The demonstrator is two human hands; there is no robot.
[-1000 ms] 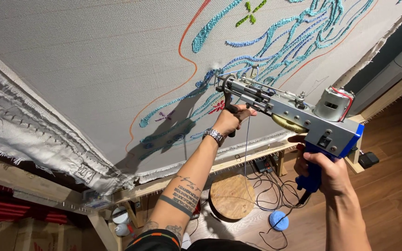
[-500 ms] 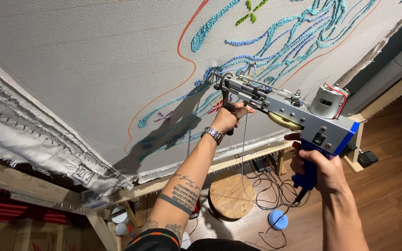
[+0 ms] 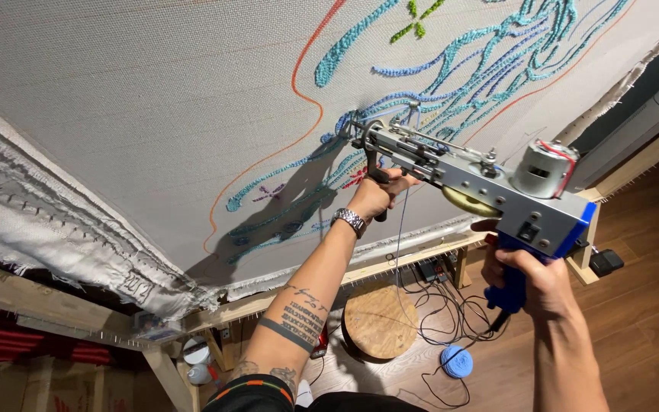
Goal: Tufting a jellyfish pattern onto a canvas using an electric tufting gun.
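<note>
Blue plastic fills the right hand (image 3: 532, 278): its fingers are wrapped tight round the rear grip of the tufting gun (image 3: 474, 179), low at the right of the frame. The left hand (image 3: 377, 194) is closed on the black front handle under the gun's nose, a metal wristwatch (image 3: 348, 221) on that wrist. Both hands hold the one tool, which slants from lower right up to the middle, its needle end (image 3: 356, 133) pressed against the grey backing cloth (image 3: 154, 107) where blue tufted lines (image 3: 490, 69) gather. A thin yarn strand (image 3: 400, 244) hangs down from the gun toward the blue yarn ball (image 3: 457, 361) on the wooden floor (image 3: 650, 305), beside a round wooden stool (image 3: 379, 320) and loose cables. To tuft this line well, it seems best to keep the nose firmly and squarely against the cloth, steer with the front handle along the drawn orange outline (image 3: 299, 84), and let the yarn feed slack. The cloth is stretched on a wooden frame (image 3: 284, 294).
</note>
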